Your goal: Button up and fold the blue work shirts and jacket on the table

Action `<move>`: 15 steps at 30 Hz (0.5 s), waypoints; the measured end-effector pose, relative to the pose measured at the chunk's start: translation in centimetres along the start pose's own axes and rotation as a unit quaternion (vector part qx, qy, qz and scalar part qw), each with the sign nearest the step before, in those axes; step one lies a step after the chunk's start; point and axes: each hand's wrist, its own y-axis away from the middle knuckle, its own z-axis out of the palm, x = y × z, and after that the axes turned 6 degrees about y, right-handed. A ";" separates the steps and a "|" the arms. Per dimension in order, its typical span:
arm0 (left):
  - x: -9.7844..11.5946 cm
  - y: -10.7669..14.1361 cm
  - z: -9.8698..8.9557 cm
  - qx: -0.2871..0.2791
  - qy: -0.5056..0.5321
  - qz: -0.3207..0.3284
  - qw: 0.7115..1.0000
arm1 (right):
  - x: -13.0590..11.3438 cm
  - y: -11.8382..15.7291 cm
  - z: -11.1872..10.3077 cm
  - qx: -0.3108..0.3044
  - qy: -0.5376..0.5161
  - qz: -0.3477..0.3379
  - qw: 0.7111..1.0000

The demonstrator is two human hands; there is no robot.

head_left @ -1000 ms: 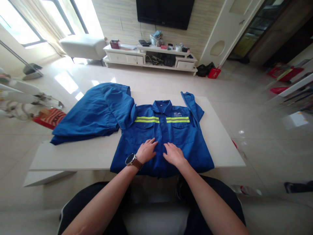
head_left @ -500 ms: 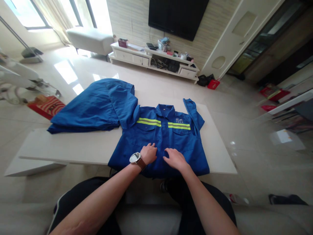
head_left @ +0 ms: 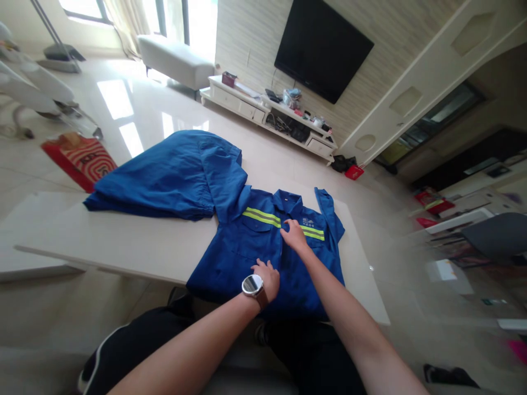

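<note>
We list: one blue jacket, front up, on the white table, collar to the far side; our left hand, watch at its wrist, on the jacket's lower front, fingers loosely spread, nothing gripped; our right hand, higher, between the yellow stripes, fingers bent, whether pinching cloth we cannot tell; one blue garment, bunched, left of the jacket and touching it; one red bag, beyond that garment's left end.
</note>
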 end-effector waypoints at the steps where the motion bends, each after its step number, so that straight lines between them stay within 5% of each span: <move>1: 0.1 -0.1 0.4 0.000 0.002 -0.005 1.000 | -0.2 -1.8 0.1 -0.017 0.015 0.015 1.000; 6: 0.3 -0.9 2.5 0.005 0.044 -0.027 0.999 | -0.1 -7.5 0.9 -0.053 0.055 0.047 0.996; 15: 0.0 -0.1 2.1 0.001 0.012 -0.029 1.000 | 2.5 -9.5 0.7 -0.098 0.111 -0.012 0.989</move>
